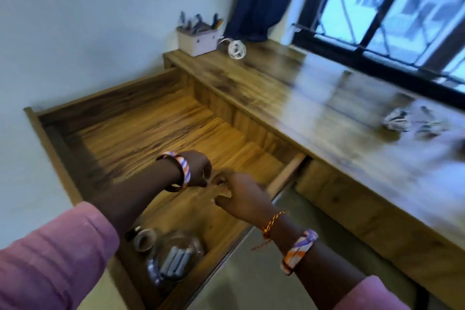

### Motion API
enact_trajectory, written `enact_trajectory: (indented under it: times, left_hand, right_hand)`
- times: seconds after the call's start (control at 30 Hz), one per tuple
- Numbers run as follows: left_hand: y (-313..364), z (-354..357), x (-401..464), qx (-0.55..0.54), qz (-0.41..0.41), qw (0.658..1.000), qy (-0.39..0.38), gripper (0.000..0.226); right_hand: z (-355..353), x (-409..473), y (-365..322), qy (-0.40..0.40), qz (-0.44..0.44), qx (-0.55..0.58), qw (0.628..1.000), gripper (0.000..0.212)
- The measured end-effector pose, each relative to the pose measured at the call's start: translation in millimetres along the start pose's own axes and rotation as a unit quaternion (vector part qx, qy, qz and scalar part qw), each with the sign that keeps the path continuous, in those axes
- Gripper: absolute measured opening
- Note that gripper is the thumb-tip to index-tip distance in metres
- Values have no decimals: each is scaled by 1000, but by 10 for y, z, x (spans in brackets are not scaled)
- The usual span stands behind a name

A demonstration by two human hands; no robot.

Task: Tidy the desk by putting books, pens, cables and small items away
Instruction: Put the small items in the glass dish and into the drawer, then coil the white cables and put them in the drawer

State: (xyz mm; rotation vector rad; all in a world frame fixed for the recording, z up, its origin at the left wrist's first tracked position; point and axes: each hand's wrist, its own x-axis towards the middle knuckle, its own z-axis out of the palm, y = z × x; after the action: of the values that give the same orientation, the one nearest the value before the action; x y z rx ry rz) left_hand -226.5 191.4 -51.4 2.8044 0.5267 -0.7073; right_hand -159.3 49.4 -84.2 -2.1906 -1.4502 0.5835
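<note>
hands meet over open drawer

left hand (198, 168) and right hand (236, 192) together above the wooden drawer (141, 118), fingers curled, seemingly pinching something too small and blurred to name. could slip into the deep drawer if let go early. coiled white cable (236, 50) and crumpled items (412, 122) left on the glossy bench (314, 98).

No legible text, label, brand, number or sign found. The pen holder (197, 41) on the counter (289, 98) shows a plain face; motion blur obscures any finer marks elsewhere.
</note>
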Motion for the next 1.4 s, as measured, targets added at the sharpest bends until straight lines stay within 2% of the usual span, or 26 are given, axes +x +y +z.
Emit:
enact_trajectory:
  times: [0.17, 0.3, 0.43, 0.6, 0.87, 0.97, 1.03, 1.1, 1.17, 1.23, 1.3, 1.4]
  left_hand:
    - [1332, -417, 355, 29, 117, 988, 97, 25]
    - [2376, -627, 692, 24, 201, 969, 144, 25]
    - [3235, -641, 971, 6, 255, 955, 150, 28]
    - [3964, -614, 1332, 43, 298, 947, 109, 29]
    - [4846, -762, 2077, 68, 349, 930, 95, 27]
    - [5201, -853, 2476, 78, 364, 924, 88, 28]
    - [5417, -925, 2689, 90, 374, 919, 84, 28]
    - [5622, -995, 2869, 99, 386, 914, 75, 29]
    - [5777, -1060, 3003, 95, 398, 910, 71, 30]
    - [5866, -1116, 3096, 97, 412, 903, 72, 30]
    - [5906, -1174, 3156, 100, 417, 901, 67, 30]
    - [5887, -1250, 3161, 88, 412, 905, 66, 30]
  right_hand:
    - [-833, -555, 761, 115, 56, -12, 992, 19]
    - [-1387, -1197, 1482, 181, 117, -35, 976, 29]
    - [-1740, -1833, 2161, 224, 185, -42, 956, 25]
    - [-2009, -2405, 2859, 262, 264, -19, 928, 22]
    - [-2550, -2798, 3951, 312, 365, -49, 876, 40]
    - [-2913, -2885, 4397, 344, 412, -119, 835, 51]
    - [-3143, -2976, 4701, 371, 480, -178, 775, 54]
    - [-3350, -3082, 4995, 364, 576, -194, 706, 57]
    - [-3535, -3176, 5195, 371, 629, -171, 661, 58]
    - [-3660, -3215, 5347, 375, 641, -153, 653, 52]
    - [-3698, -3169, 5423, 321, 653, -156, 668, 45]
    - [-3657, -3027, 5416, 247, 666, -210, 672, 34]
